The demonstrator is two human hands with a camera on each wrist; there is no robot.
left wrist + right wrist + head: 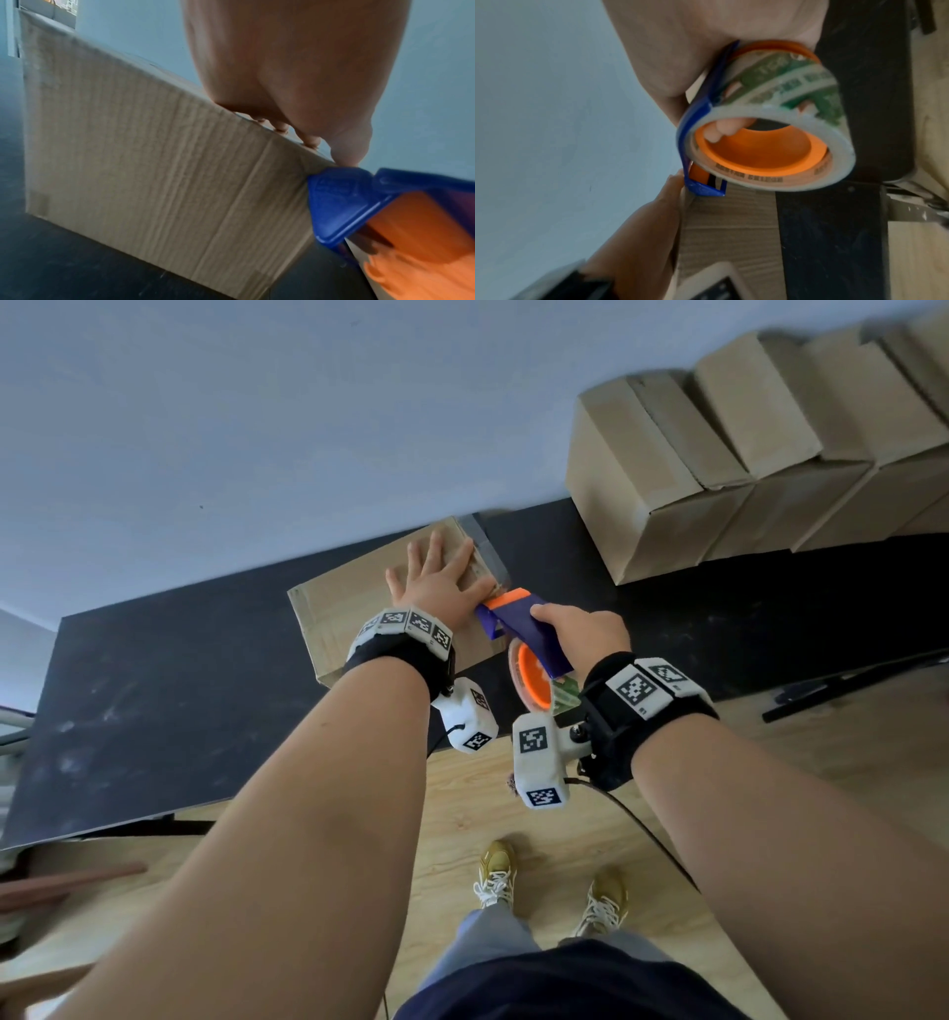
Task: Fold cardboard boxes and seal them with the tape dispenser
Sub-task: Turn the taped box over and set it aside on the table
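Observation:
A closed cardboard box stands on the black table by the wall. My left hand lies flat on its top, fingers spread, palm pressing down. My right hand grips the blue and orange tape dispenser, whose nose meets the box's near right top edge. A strip of clear tape runs along the top seam beyond the dispenser. In the right wrist view my fingers reach through the orange core of the tape roll. The box's side wall fills the left wrist view.
Several folded cardboard boxes are stacked at the table's far right against the pale wall. A wooden floor lies below the table's near edge, with my shoes on it.

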